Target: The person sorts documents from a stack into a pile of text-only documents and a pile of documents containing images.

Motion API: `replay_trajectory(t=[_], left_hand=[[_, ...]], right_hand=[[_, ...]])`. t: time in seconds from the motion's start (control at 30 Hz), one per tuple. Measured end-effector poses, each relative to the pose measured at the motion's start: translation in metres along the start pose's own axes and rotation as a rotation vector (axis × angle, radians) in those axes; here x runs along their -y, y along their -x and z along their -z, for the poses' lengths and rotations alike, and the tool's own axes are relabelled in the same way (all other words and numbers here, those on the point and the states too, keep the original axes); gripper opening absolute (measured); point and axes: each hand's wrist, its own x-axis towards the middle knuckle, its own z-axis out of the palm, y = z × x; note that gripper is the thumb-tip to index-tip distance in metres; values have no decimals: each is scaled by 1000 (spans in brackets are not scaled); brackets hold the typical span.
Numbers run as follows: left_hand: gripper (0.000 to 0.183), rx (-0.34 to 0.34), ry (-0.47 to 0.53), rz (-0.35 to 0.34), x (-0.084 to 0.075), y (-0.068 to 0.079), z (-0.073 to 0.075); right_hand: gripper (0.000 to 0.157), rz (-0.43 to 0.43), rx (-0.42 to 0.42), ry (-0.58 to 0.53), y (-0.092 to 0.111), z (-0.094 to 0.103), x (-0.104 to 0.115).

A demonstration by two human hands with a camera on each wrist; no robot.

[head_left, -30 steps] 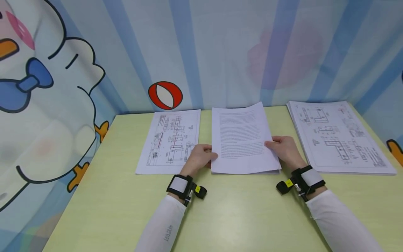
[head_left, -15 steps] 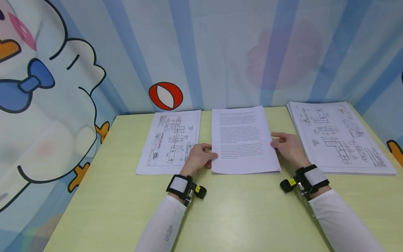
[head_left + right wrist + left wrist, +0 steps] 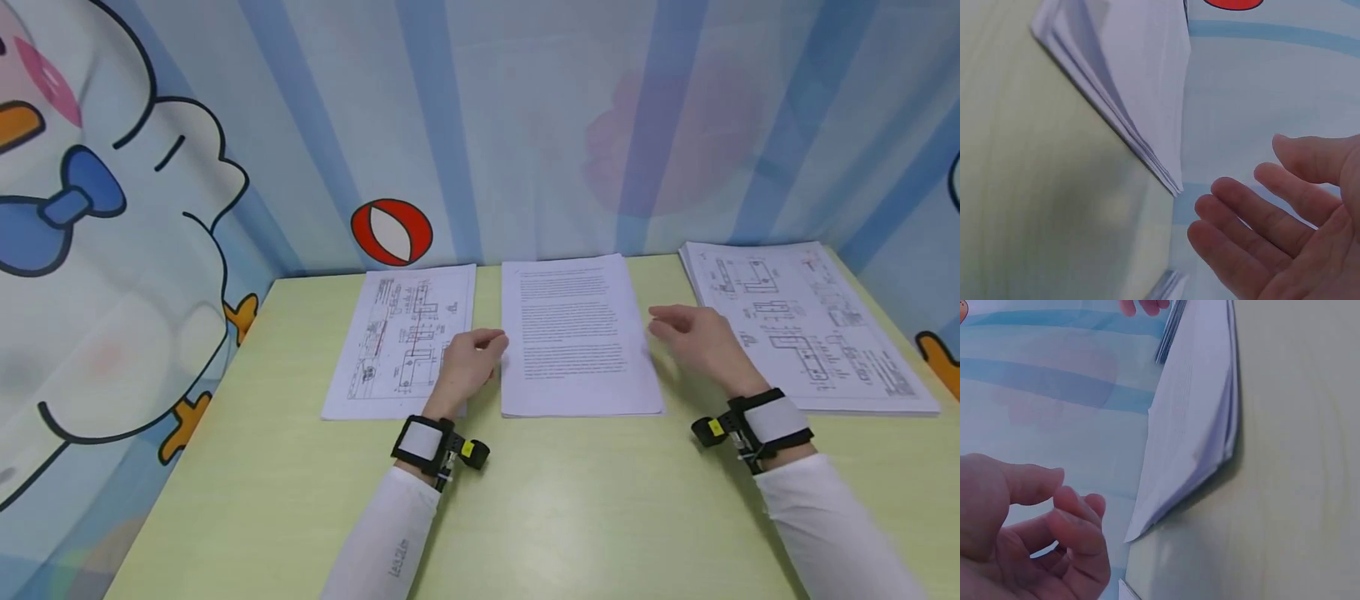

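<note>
A stack of printed text sheets (image 3: 573, 333) lies in the middle of the table, its edges slightly fanned in both wrist views. My left hand (image 3: 468, 367) hovers off the stack's left edge, over the drawing sheets (image 3: 397, 350) on the left. In the left wrist view its fingers (image 3: 1082, 537) are loosely bent, with nothing between them. To the right of the text stack, my right hand (image 3: 701, 346) is held in the air, apart from the paper. Its fingers (image 3: 1254, 212) are relaxed and spread in the right wrist view, and the palm holds nothing.
A thicker stack of technical drawings (image 3: 810, 333) lies at the right of the pale green table (image 3: 585, 508). Behind the table hangs a striped blue backdrop (image 3: 540, 125) with cartoon prints. Each wrist carries a strapped camera.
My right hand has let go of the text stack and moved right. The left hand has also come off its edge, rising slightly. The top sheet, bowed up earlier, now lies flat.
</note>
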Motion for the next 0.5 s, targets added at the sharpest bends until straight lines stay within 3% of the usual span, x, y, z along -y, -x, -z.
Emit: replay_trajectory(t=[0.3, 0.5], left_hand=[[31, 31, 122, -146, -26, -3, -22], [29, 101, 171, -180, -50, -3, -48]], right_hand=[[52, 140, -139, 26, 13, 33, -5], [55, 132, -178, 43, 19, 54, -20]])
